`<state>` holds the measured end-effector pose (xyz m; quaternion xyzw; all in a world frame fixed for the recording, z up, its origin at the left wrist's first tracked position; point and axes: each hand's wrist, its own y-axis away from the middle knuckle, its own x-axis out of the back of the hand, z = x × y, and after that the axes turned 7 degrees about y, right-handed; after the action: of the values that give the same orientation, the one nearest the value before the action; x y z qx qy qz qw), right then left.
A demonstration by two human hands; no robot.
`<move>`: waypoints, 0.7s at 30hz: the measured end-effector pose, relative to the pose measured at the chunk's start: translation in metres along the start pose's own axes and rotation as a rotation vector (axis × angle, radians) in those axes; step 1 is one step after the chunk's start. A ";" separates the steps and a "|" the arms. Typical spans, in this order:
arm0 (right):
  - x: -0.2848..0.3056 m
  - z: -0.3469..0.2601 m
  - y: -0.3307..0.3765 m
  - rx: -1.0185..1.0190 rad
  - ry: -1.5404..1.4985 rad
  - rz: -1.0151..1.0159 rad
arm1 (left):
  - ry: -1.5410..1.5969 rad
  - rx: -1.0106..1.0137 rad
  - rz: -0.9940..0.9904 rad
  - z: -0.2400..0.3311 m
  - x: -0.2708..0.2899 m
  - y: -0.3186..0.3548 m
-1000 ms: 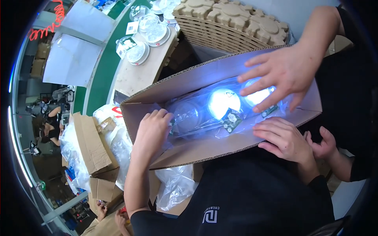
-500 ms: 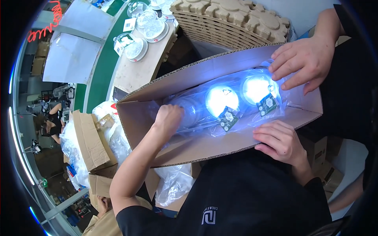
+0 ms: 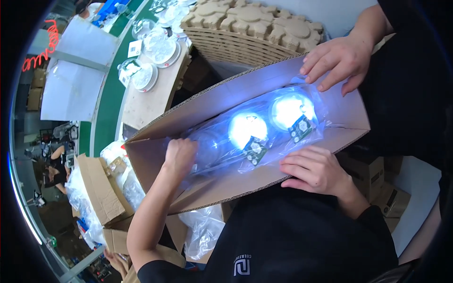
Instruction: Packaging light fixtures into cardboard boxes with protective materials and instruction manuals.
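Note:
A long open cardboard box (image 3: 207,195) lies slanted in front of me. Inside is a clear plastic bag (image 3: 222,158) over several round clear pieces, two of them shining bright white, with green square tags (image 3: 255,151) beside them. My left hand (image 3: 181,154) reaches into the left end, its fist closed on the bag; the fingertips are hidden. My right hand (image 3: 315,170) grips the near wall of the box, fingers on the inside and thumb at the rim. Another person's hand (image 3: 340,62) rests at the far right rim, fingers over the bag's end.
Behind the box stands a stack of moulded brown pulp trays (image 3: 255,21). Clear round items with tags (image 3: 144,76) sit on a light bench (image 3: 146,106) beside a green conveyor (image 3: 109,104). Opened cartons (image 3: 101,188) and plastic wrap (image 3: 205,231) lie at left and below.
The whole scene has shifted left in view. My left fist sits slightly nearer the box's left end; my right hand keeps its hold on the near wall.

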<state>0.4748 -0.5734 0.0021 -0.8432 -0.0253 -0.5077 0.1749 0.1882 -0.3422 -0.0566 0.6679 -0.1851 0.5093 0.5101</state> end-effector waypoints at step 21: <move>0.021 -0.054 -0.035 0.354 -0.652 -0.139 | 0.746 0.313 1.316 0.048 -0.009 0.187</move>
<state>0.4319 -0.5610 0.0525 -0.9136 -0.2239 -0.2111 0.2657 0.0649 -0.4632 0.0298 0.2687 -0.2859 0.9193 0.0307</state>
